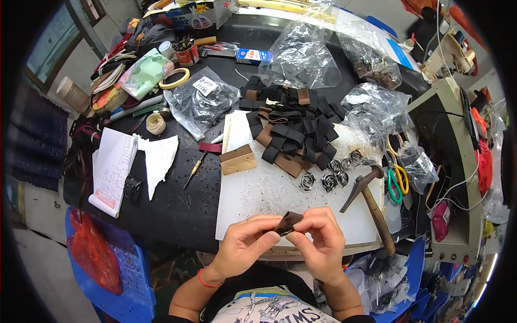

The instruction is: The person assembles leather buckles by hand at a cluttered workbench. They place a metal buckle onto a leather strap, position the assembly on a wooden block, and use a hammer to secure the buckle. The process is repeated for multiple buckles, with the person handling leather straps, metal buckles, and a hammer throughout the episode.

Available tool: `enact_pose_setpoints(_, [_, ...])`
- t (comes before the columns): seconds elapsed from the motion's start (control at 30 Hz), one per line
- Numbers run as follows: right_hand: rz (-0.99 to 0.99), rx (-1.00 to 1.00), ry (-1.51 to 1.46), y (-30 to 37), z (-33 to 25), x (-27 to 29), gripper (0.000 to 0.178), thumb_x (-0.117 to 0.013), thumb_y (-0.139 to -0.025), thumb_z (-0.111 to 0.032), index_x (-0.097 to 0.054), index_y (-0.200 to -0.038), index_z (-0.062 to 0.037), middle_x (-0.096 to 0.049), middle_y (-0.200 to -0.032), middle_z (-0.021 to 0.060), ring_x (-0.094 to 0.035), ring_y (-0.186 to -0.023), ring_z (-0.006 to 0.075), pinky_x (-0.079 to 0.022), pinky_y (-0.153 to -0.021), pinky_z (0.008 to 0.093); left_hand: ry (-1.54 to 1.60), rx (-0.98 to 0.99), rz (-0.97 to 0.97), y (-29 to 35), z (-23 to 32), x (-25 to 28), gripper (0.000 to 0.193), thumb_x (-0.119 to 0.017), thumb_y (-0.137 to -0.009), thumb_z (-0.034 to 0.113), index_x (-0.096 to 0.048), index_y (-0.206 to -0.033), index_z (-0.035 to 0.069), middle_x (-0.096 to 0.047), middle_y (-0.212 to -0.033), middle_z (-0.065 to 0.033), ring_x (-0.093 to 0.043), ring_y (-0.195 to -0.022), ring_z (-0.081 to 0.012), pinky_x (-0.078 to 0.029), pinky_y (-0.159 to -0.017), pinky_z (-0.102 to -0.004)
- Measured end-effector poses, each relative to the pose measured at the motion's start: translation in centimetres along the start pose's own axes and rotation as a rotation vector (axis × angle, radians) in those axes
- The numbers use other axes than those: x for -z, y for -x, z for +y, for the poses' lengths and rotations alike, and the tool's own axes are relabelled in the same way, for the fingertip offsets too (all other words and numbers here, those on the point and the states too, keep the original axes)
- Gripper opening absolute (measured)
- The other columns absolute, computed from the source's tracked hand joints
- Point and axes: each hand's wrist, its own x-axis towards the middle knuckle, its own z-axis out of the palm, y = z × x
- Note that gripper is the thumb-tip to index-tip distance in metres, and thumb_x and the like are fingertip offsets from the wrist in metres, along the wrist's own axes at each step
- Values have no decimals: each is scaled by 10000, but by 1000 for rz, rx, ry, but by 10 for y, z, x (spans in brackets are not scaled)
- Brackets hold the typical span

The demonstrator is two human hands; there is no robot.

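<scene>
At the front edge of the white board (242, 199), my left hand (245, 242) and my right hand (322, 239) pinch a dark brown folded strap piece (290, 219) between thumbs and fingers. Part of the strap is hidden by my fingertips. Beyond it lies a heap of black and brown folded strap loops (291, 134). Several round dark metal buckles (335, 175) sit between the heap and a hammer (371, 202) with a wooden handle. A brown block with small holes (238, 160) rests at the board's left.
Left are a notepad (114, 167), torn white paper (160, 161), an awl (194, 171) and a tape roll (174, 78). Clear plastic bags (301, 48) stand at the back. Green-handled scissors (395, 185) lie right, beside a machine housing (458, 231). A blue chair (134, 269) stands front left.
</scene>
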Motion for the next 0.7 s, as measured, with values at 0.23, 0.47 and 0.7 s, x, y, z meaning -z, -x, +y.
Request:
enact_pose_setpoints(0.23, [2, -113, -106, 7, 12, -3, 226, -758, -780, -9, -616, -956, -2, -586, -909, 83, -576, -708, 128, -481, -619, 245, 105, 42, 101, -4, 1, -11, 293, -546, -965, 52, -560, -1232, -67, -590, -1226, -144, -563, -1113, -170, -450, -964, -311])
enact_pose_setpoints(0.47, [-64, -142, 1, 7, 9, -5, 172, -736, -790, 14, -616, -914, 11, -611, -875, 82, -590, -722, 122, -491, -648, 245, -13, 88, 224, -7, 1, -11, 223, -531, -975, 74, -621, -1144, -41, -659, -1093, -122, -618, -1004, -163, -483, -899, -296])
enact_pose_setpoints(0.7, [-67, -282, -33, 6, 3, -7, 150, -717, -807, 25, -615, -916, 16, -626, -844, 68, -605, -712, 106, -490, -630, 230, -88, -46, 217, -4, -10, -9, 223, -543, -972, 76, -628, -1157, -17, -654, -1098, -114, -626, -1000, -169, -482, -909, -297])
